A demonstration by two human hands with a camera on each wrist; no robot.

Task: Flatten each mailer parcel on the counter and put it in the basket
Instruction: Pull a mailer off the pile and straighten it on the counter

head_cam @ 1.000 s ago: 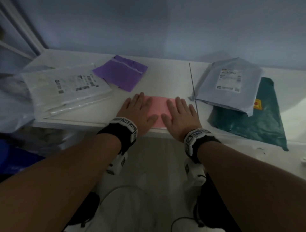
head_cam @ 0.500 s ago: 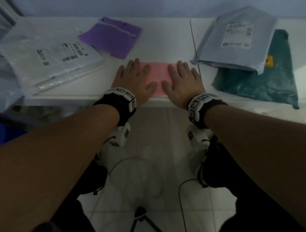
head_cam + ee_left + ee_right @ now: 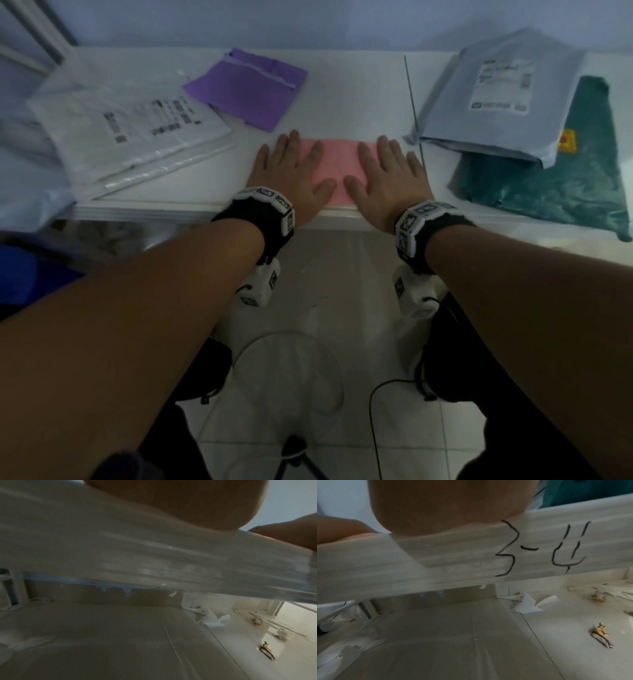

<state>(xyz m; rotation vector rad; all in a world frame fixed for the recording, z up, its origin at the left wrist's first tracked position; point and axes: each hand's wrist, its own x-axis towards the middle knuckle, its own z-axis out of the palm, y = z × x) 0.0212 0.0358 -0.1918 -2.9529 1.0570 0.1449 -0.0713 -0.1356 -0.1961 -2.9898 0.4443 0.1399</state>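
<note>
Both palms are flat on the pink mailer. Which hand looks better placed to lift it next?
Neither clearly: the left hand and right hand press the pink mailer symmetrically with straight fingers at the counter edge. No basket is in view, so the carrying side cannot be judged.

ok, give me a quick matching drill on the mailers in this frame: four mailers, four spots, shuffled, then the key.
Things:
1. pink mailer
2. purple mailer
3. grey mailer
4. green mailer

Places or states:
A. partly under another mailer, at the right of the counter
B. pressed flat under both hands, left hand and right hand, at the counter's front edge
C. lying on top of another mailer, white label facing up
D. toward the back of the counter, left of centre, untouched

Pairs: 1-B, 2-D, 3-C, 4-A
</note>
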